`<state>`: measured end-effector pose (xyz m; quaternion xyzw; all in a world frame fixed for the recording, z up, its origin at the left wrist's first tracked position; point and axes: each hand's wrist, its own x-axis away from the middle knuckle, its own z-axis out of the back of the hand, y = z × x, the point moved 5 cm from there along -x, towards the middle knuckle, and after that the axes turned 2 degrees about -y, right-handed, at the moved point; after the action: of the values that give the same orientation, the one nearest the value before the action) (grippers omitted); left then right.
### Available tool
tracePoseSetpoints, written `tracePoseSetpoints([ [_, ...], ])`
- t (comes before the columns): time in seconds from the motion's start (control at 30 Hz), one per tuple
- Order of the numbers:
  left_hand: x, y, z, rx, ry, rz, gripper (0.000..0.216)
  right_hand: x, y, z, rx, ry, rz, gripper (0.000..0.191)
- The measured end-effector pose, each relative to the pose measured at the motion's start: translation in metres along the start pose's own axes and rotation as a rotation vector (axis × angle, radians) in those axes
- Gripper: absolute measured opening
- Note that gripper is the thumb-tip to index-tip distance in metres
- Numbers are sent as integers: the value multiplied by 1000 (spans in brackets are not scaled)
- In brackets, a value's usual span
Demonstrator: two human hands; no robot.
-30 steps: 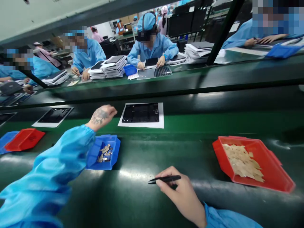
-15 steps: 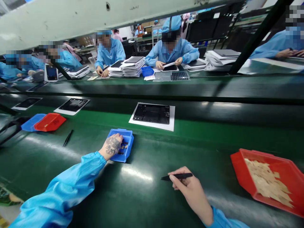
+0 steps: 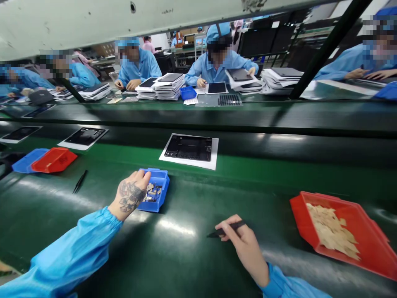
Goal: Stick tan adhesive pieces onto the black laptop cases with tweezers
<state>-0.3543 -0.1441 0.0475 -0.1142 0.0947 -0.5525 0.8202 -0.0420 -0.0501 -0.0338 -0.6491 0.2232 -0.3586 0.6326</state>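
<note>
the left hand (image 3: 132, 194), tattooed on its back, rests on the near left rim of a small blue plastic bin (image 3: 163, 182), its fingers curled down over the edge into the bin; whether they pinch anything cannot be told. inside the bin, just past the fingertips, lies a loose heap of small grey metal pieces (image 3: 151, 193). the right hand (image 3: 245, 244) sits on the dark green belt surface (image 3: 186, 248), well apart from the left hand, pinching a pair of slim black tweezers (image 3: 226, 229) between thumb and forefinger, the tips pointing toward the left hand and lying low over the belt. to the outer side of the right hand stands a red plastic tray (image 3: 369, 236) holding pale beige flakes (image 3: 331, 231). beyond both hands, between them, a black flat device housing (image 3: 189, 147) lies on a white sheet (image 3: 214, 155). further out past the left hand lies a second pair of black tweezers (image 3: 80, 181), and beyond it a smaller red tray (image 3: 54, 159). people in blue coats work across the line.
</note>
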Motion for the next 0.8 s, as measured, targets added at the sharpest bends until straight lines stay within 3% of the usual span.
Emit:
tracePoseSetpoints([
  [0.1,20,21,29,62,310,-158,39,3,-11,3,-69,40,31,45],
  [0.2,45,68,52,306,623,-458,39,7,-22,3,-130,-6,-50,43],
  [0.3,57,125,63,512,710,-712,25,10,-31,2,-152,-115,-136,42],
  [0.37,56,155,66,578,745,-783,18,10,-35,5,-204,-160,-158,42],
  [0.47,52,177,66,671,816,-811,14,7,-36,11,-252,-163,-205,40],
  [0.67,51,183,56,844,817,-887,13,1,-29,14,-306,-202,-302,39],
  [0.73,45,181,52,1047,675,-774,12,-1,-27,16,-254,-157,-265,38],
  [0.8,34,179,42,1327,417,-577,11,-2,-28,20,-144,-87,-189,35],
])
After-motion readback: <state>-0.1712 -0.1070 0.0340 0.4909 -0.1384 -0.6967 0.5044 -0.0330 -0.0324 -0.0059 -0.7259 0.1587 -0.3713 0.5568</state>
